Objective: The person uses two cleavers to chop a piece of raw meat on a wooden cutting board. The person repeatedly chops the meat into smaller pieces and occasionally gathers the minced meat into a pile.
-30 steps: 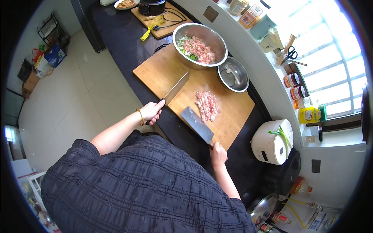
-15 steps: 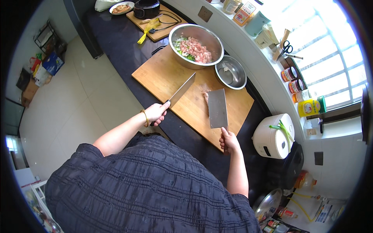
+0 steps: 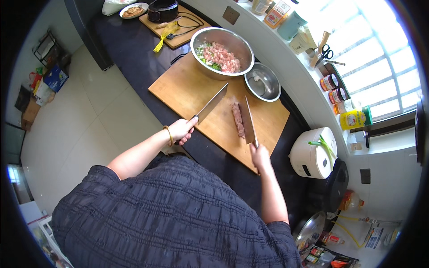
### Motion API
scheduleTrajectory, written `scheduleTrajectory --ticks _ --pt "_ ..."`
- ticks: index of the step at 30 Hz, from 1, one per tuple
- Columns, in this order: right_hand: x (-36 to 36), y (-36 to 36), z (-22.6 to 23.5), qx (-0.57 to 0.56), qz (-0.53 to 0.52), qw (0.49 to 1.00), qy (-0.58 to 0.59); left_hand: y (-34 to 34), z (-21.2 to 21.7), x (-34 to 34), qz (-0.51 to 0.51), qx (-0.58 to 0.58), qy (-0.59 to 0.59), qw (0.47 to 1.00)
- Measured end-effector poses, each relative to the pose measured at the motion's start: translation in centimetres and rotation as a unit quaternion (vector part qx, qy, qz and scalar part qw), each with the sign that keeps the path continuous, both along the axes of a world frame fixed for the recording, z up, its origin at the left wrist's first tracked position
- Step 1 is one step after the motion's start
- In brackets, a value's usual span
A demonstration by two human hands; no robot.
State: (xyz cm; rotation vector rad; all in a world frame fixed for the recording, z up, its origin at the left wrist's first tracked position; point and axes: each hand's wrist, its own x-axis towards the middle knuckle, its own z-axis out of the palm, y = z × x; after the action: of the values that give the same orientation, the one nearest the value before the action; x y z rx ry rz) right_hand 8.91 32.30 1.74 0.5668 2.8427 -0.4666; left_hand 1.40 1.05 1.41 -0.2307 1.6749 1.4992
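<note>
My left hand is closed round the handle of a cleaver, its blade slanting up over the near edge of the wooden cutting board. In my right hand is a second cleaver, the blade held on edge at the board. Just left of that blade lies a narrow strip of minced meat. At the board's far end stands a large steel bowl with pink minced meat and chopped green and white pieces. A smaller steel bowl sits beside it.
A white rice cooker with spring onion on its lid stands right of the board. Jars and scissors line the window sill. Farther left are a black pot, a yellow bag and a plate.
My right hand has turned its cleaver from lying flat to standing on edge, uncovering the meat strip. The left cleaver has shifted slightly.
</note>
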Motion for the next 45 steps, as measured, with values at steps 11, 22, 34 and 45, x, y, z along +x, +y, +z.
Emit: scheduleTrajectory --ticks 11,22,34,45 --pt "-0.7 0.8 2.5 -0.063 -0.001 0.998 -0.02 0.0 -0.5 -0.6 -0.017 0.009 -0.004 1.0" --pt "0.0 -1.4 3.7 -0.052 -0.004 0.996 0.076 -0.5 -0.6 -0.9 -0.007 0.014 -0.021 1.0" --pt "1.8 -2.7 -1.6 -0.011 -0.037 0.998 0.048 -0.7 -0.7 -0.7 0.004 0.015 -0.031 0.999" --pt "3.2 -0.8 -1.6 -0.048 -0.047 0.997 -0.026 -1.0 -0.6 -0.5 0.006 0.022 -0.033 0.999"
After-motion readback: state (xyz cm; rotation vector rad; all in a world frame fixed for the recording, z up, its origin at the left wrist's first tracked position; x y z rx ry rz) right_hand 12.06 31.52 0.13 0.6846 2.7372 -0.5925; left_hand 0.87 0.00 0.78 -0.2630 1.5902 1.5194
